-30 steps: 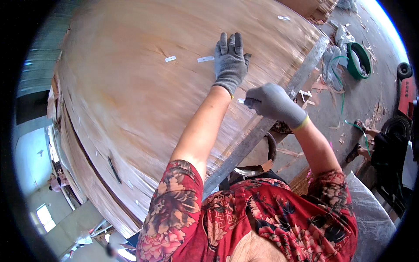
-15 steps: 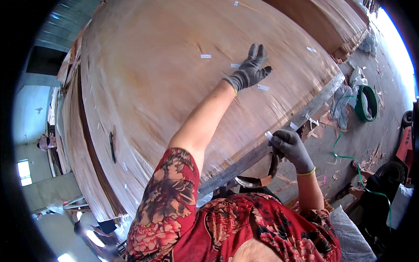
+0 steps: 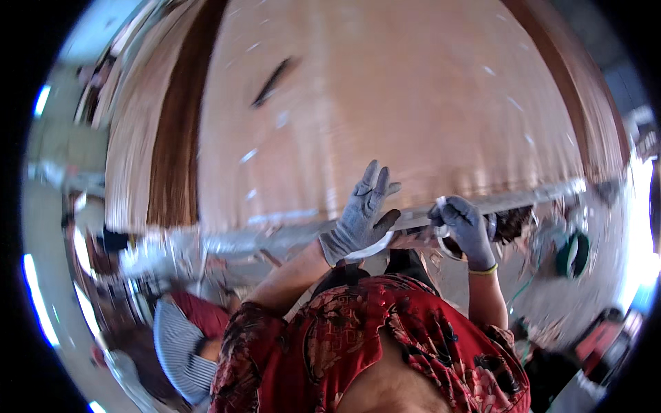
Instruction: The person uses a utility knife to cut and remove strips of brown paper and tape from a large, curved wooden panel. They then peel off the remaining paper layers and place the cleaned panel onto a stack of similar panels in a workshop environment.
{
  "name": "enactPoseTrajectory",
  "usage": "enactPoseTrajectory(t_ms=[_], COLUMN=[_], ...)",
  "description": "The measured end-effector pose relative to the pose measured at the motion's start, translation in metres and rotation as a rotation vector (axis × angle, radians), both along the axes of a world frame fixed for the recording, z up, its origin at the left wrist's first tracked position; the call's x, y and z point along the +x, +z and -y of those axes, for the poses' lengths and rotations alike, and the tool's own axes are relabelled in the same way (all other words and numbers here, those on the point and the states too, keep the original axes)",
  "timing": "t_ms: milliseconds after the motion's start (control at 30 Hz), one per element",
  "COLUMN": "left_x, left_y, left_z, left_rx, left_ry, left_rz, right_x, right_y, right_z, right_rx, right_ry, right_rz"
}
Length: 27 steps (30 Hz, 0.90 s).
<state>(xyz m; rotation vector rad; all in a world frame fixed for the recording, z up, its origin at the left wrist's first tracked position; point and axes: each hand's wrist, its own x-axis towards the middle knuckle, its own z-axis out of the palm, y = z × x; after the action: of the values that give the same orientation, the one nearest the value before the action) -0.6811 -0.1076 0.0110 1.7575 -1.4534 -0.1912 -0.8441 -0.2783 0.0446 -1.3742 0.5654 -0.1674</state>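
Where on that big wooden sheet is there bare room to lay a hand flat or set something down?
The veneer sheet is mostly bare beyond the left hand, between the dark slit and the right edge, apart from small white tape bits. The near edge is crowded: both gloved hands, the right hand gripping a tape roll.

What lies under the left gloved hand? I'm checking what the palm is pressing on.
The left hand, fingers spread, lies at the near edge of the big wood veneer sheet. A pale tape strip shows below the palm. Whatever is directly under the palm is covered.
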Motion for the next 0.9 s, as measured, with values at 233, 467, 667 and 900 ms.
enactPoseTrajectory(t_ms=[233, 467, 667, 900], left_x=[0.058, 0.096, 0.113, 0.143], left_y=[0.007, -0.001, -0.007, -0.004], left_z=[-0.170, -0.227, -0.254, -0.265], left_rx=[0.130, 0.069, 0.292, 0.304], left_ry=[0.513, 0.644, 0.737, 0.725], left_rz=[0.124, 0.162, 0.232, 0.193], right_x=[0.075, 0.142, 0.219, 0.276], right_y=[-0.002, 0.001, -0.014, -0.037], right_z=[-0.095, -0.133, -0.139, -0.134], right_rx=[-0.124, -0.234, -0.335, -0.212], right_ry=[0.154, 0.356, 0.422, 0.387], right_rz=[-0.135, -0.070, -0.036, -0.186])
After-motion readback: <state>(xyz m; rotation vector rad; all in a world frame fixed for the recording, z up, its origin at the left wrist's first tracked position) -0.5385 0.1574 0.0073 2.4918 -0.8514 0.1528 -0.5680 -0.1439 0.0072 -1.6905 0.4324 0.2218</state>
